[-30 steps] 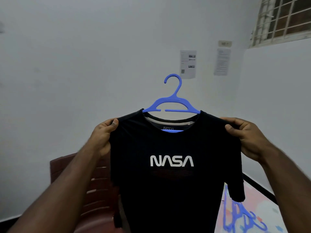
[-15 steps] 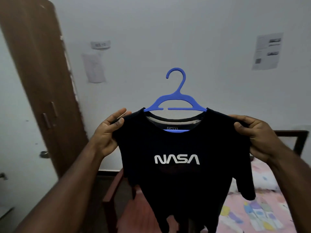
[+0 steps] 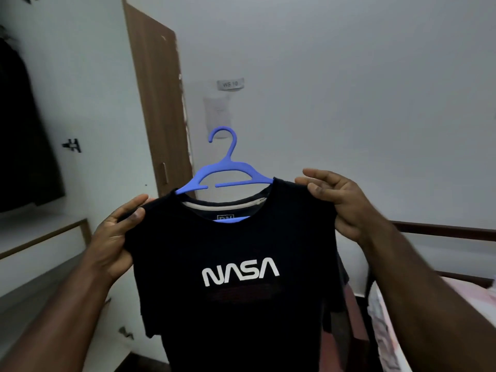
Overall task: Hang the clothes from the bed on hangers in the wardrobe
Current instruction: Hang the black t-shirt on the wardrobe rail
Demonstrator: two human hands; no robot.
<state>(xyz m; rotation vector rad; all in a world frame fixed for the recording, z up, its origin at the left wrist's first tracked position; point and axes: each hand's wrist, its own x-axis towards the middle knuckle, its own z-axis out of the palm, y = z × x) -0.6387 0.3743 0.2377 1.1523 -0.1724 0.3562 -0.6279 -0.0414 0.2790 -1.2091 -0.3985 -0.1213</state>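
A black T-shirt (image 3: pixel 236 264) with white "NASA" lettering across the chest hangs on a blue hanger (image 3: pixel 225 174), and the person holds the pair up in front of the chest, roughly in the middle of the view. The left hand (image 3: pixel 115 234) pinches the shirt's left shoulder, thumb on the front of the cloth and fingers behind it. The right hand (image 3: pixel 343 202) grasps the right shoulder in the same way, with the thumb pressed on the front and the fingers stretched along the top edge. The hanger's arms disappear into the neck opening, its hook rises free above the collar, and the whole thing tilts a little, the right side higher than the left. The shirt's body hangs down between the forearms, one short sleeve drooping at each side. Behind the hanger stands an open brown wardrobe door (image 3: pixel 155 103), and to its left a dark garment (image 3: pixel 24 124) hangs inside the wardrobe (image 3: pixel 88 89), above a pale shelf. A small label (image 3: pixel 230 84) and a paper sheet are fixed to the white wall behind. At the lower right, the bed (image 3: pixel 461 291) shows a dark frame and a pinkish patterned sheet.
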